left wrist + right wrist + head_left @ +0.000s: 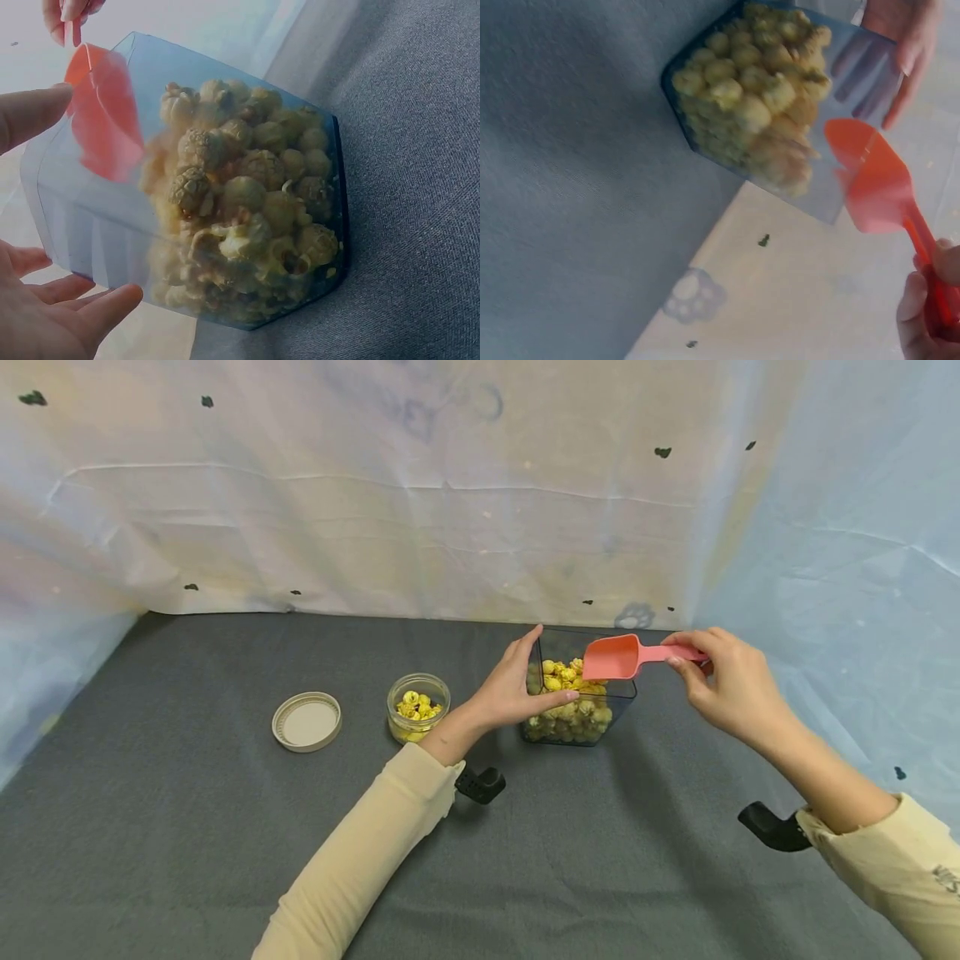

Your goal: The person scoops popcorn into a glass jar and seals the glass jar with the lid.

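A clear, dark-tinted plastic box (60,210) stands on the grey cloth, partly filled with yellow popcorn (562,722). My left hand (508,689) holds the box near its rim, with the thumb at the front and the fingers along the left side. My right hand (731,685) pinches the handle of a pink-orange scoop (611,657) to the right of the box. The scoop's blade reaches over the box's opening, above the popcorn, and shows through the clear wall in the left wrist view. What lies inside the blade is hidden.
Left of the box, behind my left forearm, stands an open glass jar (418,677) with some yellow popcorn in it. Farther left lies a round, pale lid (307,722). A pale sheet (420,543) hangs along the back edge of the grey cloth (187,827).
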The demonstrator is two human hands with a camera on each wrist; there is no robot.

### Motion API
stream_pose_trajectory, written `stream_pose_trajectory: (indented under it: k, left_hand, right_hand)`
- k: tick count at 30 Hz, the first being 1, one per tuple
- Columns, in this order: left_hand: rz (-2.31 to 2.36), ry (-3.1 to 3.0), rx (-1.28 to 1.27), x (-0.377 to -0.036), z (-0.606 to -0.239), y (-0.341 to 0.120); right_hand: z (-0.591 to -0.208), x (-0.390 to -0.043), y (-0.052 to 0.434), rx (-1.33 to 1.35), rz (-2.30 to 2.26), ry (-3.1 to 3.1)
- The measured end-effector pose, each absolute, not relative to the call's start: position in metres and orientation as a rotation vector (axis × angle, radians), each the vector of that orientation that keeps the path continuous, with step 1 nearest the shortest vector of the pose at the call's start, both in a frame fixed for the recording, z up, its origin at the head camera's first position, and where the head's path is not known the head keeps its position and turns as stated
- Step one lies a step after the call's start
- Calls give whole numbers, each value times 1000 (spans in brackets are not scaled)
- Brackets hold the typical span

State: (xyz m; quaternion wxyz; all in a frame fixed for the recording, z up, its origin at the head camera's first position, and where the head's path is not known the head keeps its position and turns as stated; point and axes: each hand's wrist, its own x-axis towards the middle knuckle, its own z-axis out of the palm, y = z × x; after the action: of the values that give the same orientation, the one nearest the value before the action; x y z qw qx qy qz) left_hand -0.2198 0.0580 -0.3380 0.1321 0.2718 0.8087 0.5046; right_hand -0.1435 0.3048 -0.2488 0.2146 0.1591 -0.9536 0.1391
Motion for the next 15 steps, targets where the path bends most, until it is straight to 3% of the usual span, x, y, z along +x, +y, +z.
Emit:
stream_pose_trajectory:
  k: [15]
  left_hand:
    - [1507,2333,781,-219,-341,60]
  right_hand:
    - [-221,-161,295,529,240,-2813]
